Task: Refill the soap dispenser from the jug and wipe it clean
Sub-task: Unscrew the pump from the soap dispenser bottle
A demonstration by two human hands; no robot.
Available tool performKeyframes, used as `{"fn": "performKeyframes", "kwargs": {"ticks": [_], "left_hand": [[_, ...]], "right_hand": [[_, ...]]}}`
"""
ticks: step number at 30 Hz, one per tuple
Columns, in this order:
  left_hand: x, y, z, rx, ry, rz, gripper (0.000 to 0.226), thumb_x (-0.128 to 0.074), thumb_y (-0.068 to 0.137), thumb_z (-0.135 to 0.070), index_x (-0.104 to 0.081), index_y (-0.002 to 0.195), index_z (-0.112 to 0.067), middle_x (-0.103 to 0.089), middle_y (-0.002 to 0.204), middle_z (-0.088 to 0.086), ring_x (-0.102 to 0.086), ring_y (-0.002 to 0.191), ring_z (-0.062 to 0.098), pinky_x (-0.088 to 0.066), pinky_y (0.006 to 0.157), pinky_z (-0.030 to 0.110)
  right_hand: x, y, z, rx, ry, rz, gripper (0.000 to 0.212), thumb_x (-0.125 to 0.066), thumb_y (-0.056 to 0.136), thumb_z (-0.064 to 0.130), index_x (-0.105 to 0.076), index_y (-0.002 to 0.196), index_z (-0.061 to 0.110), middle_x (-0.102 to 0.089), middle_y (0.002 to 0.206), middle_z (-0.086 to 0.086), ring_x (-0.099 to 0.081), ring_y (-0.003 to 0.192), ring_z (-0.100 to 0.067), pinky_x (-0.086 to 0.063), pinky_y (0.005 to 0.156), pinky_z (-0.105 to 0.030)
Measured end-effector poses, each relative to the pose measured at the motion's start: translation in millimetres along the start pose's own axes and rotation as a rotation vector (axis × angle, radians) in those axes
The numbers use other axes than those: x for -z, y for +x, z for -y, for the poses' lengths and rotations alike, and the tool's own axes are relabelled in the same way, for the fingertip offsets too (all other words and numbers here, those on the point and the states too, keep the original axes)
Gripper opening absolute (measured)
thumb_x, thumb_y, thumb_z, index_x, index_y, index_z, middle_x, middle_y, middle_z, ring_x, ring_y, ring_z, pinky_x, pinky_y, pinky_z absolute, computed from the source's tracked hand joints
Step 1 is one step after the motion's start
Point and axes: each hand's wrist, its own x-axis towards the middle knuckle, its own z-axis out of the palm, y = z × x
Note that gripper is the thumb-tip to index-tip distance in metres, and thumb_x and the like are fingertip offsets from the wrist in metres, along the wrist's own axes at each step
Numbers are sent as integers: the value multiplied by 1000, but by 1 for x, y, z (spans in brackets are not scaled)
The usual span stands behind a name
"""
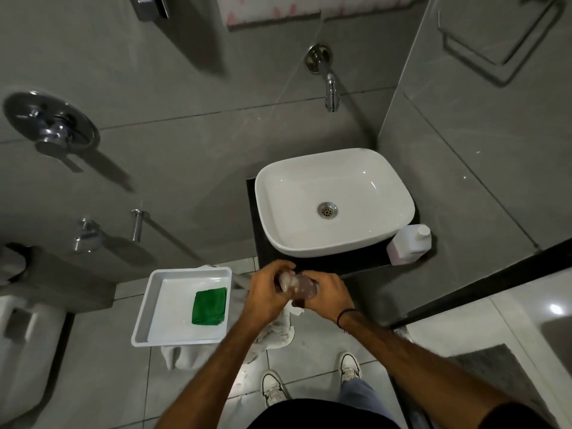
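Note:
A clear soap dispenser [305, 289] is held in front of the counter edge, between both hands. My right hand [325, 294] grips its body. My left hand [267, 294] is closed on its upper end together with a pale cloth [286, 281]; the dispenser's top is hidden by the fingers. The white jug [408, 244] with its cap on stands upright on the dark counter, right of the basin, apart from both hands.
A white basin [334, 202] sits on the dark counter under a wall tap [330, 91]. Left of my hands a white tray [182, 308] holds a folded green cloth [209, 306]. A white towel [275, 332] lies below. A toilet [24, 351] stands far left.

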Motion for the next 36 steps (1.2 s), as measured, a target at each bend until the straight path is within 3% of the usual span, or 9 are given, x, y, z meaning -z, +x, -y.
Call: {"fn": "performKeyframes", "kwargs": {"ticks": [3, 6, 10, 14, 17, 20, 26, 32, 36], "left_hand": [[2, 5, -9, -46, 39, -123, 30, -85, 73, -17, -73, 98, -28, -71, 94, -16, -69, 90, 2, -60, 76, 28], [9, 11, -14, 78, -104, -200, 24, -88, 77, -23, -76, 97, -24, -76, 91, -5, -72, 85, 16, -63, 74, 37], [27, 13, 6, 276, -230, -145, 25, -86, 79, -6, -77, 101, -12, -79, 101, 7, -74, 96, 35, -63, 82, 42], [27, 16, 36, 377, 13, -92, 35, -84, 79, 0, -73, 113, -3, -71, 118, 12, -72, 106, 29, -59, 91, 30], [6, 27, 51, 373, 198, -36, 27, -84, 81, -7, -77, 106, 0, -67, 109, 8, -67, 105, 27, -50, 87, 24], [-22, 36, 63, 384, 185, -55, 13, -81, 82, -1, -77, 94, 3, -65, 92, 1, -70, 98, 32, -48, 81, 27], [-51, 55, 88, 410, 310, 15, 23, -75, 87, -2, -74, 110, -1, -64, 122, 16, -66, 108, 32, -58, 96, 40], [-60, 58, 90, 362, 388, 41, 24, -72, 87, -1, -75, 111, -1, -65, 122, 19, -63, 112, 37, -56, 96, 46], [-63, 56, 85, 312, 449, 24, 28, -72, 82, -1, -77, 109, -6, -70, 118, 16, -59, 110, 38, -52, 96, 44]], "right_hand": [[9, 2, -8, -20, -20, -3, 71, -91, 56, 51, -67, 120, 31, -75, 109, 7, -70, 99, -15, -59, 86, -37], [20, 4, -22, -73, 8, -28, 68, -93, 56, 43, -69, 117, 28, -76, 106, 4, -70, 97, -16, -59, 85, -35], [36, 10, -47, -183, 72, -96, 57, -93, 57, 27, -72, 110, 23, -76, 100, -2, -70, 92, -19, -55, 80, -26], [48, 24, -69, -252, 129, -127, 57, -93, 61, 11, -71, 114, 11, -75, 105, -9, -70, 98, -26, -53, 85, -27], [50, 36, -81, -275, 131, -118, 63, -93, 61, 8, -69, 120, 6, -74, 112, -12, -69, 104, -27, -50, 90, -25], [48, 45, -94, -312, 135, -93, 77, -92, 65, 11, -60, 135, 4, -69, 126, -14, -65, 117, -29, -50, 103, -32], [45, 59, -112, -365, 124, -55, 94, -94, 65, 19, -48, 146, 6, -62, 138, -13, -54, 130, -32, -44, 111, -44], [49, 61, -114, -332, 140, -79, 90, -97, 59, 17, -57, 138, 5, -70, 123, -9, -65, 113, -24, -49, 99, -26], [56, 62, -115, -304, 154, -133, 58, -98, 54, 18, -75, 108, 13, -76, 99, -3, -72, 88, -19, -61, 85, -35]]}}
